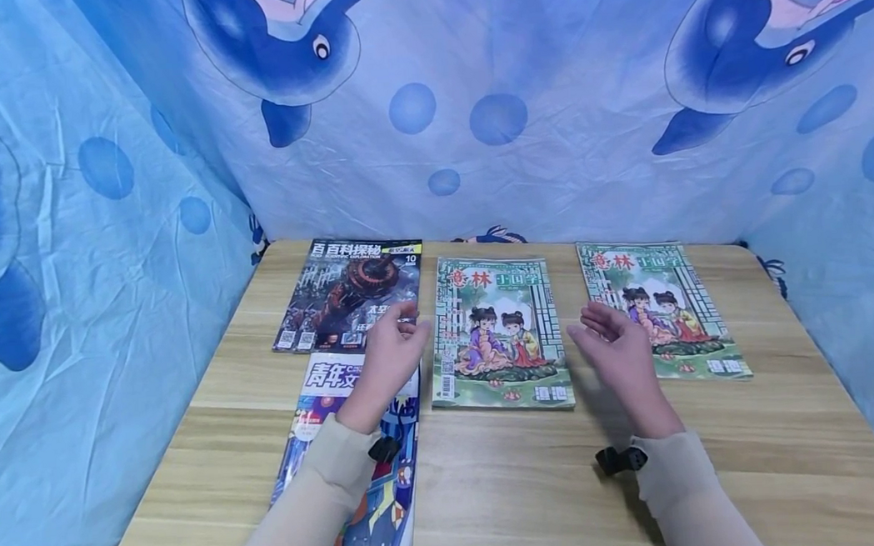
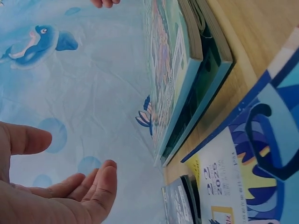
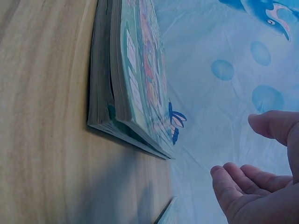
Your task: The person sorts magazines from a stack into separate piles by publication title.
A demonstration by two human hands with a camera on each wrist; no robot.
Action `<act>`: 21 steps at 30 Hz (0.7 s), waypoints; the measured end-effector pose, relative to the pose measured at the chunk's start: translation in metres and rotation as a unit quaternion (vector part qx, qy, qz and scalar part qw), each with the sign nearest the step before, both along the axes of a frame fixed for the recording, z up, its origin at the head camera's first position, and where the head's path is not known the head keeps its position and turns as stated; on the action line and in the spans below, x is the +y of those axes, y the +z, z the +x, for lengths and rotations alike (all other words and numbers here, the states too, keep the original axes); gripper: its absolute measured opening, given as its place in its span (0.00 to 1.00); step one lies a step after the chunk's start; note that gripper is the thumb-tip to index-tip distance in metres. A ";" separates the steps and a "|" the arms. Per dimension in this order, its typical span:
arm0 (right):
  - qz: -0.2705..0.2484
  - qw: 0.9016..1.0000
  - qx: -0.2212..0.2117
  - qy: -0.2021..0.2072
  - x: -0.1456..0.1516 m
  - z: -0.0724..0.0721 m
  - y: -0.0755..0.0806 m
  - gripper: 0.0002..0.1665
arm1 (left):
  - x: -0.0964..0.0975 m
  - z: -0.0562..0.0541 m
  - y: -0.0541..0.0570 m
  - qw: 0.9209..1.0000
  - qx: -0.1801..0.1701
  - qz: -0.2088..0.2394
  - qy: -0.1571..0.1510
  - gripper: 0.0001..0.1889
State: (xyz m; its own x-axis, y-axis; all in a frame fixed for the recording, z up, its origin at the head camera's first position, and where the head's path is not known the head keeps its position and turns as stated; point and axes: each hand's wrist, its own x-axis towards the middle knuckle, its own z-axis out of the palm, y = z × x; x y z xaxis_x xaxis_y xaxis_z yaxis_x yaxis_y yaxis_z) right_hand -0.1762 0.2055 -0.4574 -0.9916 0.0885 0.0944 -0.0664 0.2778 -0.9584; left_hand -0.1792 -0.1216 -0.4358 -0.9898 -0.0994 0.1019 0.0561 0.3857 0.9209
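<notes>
Two green magazines point(image 1: 497, 332) lie stacked at mid-table, the upper one showing two cartoon figures; their thick page edges point(image 3: 100, 70) show in the right wrist view. Left of this stack my left hand point(image 1: 391, 351) hovers with loosely bent fingers and thumb apart, holding nothing. It partly covers a dark science magazine point(image 1: 348, 287) and a blue-purple magazine point(image 1: 391, 501). On the stack's other side my right hand point(image 1: 617, 345) is raised, also holding nothing, its thumb spread from the fingers. It overlaps the left edge of another green magazine point(image 1: 672, 309) with the same cover.
A wooden table point(image 1: 510, 486) carries all the magazines. Blue cloth point(image 1: 462, 196) printed with dolphins and bubbles hangs behind it and along both sides. Small black devices are strapped at both wrists.
</notes>
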 end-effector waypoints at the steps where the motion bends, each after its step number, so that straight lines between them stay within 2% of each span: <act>1: 0.002 1.000 0.000 0.000 0.000 -0.001 0.000 0.39 | 0.000 -0.001 0.000 1.000 -0.005 0.000 -0.002 0.24; 8: 0.013 1.000 -0.010 0.002 -0.001 -0.006 -0.002 0.38 | 0.004 -0.009 0.002 0.999 -0.034 -0.025 -0.011 0.28; 13: 0.003 1.000 -0.023 0.005 -0.004 -0.010 -0.004 0.38 | 0.004 -0.021 -0.007 0.999 -0.046 -0.028 -0.005 0.26; 16: -0.001 1.000 -0.023 0.010 -0.007 -0.014 -0.004 0.38 | 0.004 -0.027 -0.013 0.998 -0.065 -0.022 -0.003 0.26; 21: 0.013 0.999 -0.029 0.016 -0.009 -0.021 -0.005 0.38 | 0.009 -0.034 -0.014 0.996 -0.087 -0.027 -0.010 0.27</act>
State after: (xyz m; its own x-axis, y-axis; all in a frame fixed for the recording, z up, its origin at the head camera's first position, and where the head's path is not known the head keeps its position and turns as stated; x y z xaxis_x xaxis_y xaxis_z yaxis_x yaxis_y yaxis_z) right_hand -0.1967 0.1964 -0.4627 -0.9977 0.0559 0.0378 -0.0192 0.3013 -0.9533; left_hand -0.2137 -0.1129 -0.4495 -0.9946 -0.0793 -0.0668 -0.0948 0.4355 0.8952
